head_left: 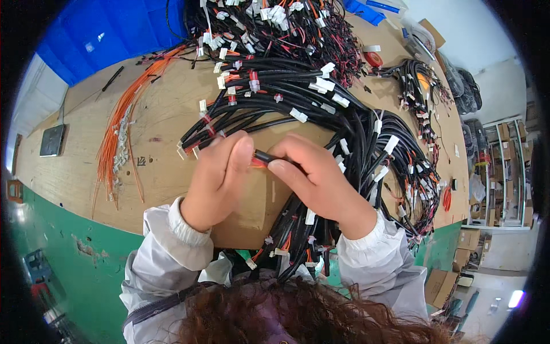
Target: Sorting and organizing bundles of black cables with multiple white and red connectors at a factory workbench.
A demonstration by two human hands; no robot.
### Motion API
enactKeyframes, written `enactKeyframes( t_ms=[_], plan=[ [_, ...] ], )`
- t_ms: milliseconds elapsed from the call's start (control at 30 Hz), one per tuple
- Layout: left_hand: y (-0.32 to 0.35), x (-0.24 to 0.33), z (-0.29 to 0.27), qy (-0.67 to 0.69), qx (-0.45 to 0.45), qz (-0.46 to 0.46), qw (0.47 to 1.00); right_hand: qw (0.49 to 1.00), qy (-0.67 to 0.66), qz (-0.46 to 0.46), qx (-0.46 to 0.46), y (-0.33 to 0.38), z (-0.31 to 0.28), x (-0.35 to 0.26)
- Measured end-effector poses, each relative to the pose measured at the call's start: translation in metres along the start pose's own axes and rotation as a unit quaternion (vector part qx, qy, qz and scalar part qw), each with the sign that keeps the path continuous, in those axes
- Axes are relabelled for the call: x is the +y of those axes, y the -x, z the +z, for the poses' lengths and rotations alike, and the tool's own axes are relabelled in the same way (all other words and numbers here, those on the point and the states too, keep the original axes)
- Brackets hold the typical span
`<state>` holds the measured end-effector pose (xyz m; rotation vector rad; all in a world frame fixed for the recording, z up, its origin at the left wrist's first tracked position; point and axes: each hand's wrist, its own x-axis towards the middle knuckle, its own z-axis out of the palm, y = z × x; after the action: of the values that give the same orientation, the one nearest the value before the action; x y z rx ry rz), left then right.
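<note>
Between my two hands runs the end of a black cable (pixel 264 156), with a bit of red showing under it. My right hand (pixel 309 175) pinches the black sheath between thumb and fingers. Closed at the cable's tip is my left hand (pixel 220 175), slightly blurred; its fingers hide whatever they grip there. Just beyond both hands lies a thick bundle of black cables (pixel 275 109) with white tags and connectors. More black cables (pixel 286 229) hang over the table's near edge, below my right wrist.
Orange wires (pixel 117 129) with white connectors lie at left, near a dark phone-like device (pixel 52 140) and a black pen (pixel 113 78). Blue bins (pixel 114 34) stand at the far left. A tangled harness pile (pixel 281 34) sits at the back. Coiled harnesses (pixel 418 92) and a red tape roll (pixel 373 59) lie right.
</note>
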<state>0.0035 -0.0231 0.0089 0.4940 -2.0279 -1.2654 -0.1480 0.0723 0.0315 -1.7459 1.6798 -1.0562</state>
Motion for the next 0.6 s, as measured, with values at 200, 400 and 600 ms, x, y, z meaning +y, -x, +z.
enactKeyframes(
  t_ms=[200,400,600],
  plan=[
    [0.008,-0.001,0.012,0.195,-0.037,-0.114,0.973,0.996,-0.091,-0.007,0.014,0.0,-0.001,0.0],
    [0.014,-0.008,0.017,0.022,0.004,-0.036,0.999,0.997,-0.068,-0.022,0.017,0.001,0.0,0.001],
    [0.02,-0.012,0.009,-0.083,0.047,0.052,0.994,0.993,0.051,-0.092,0.051,0.0,0.008,0.001]
  ],
)
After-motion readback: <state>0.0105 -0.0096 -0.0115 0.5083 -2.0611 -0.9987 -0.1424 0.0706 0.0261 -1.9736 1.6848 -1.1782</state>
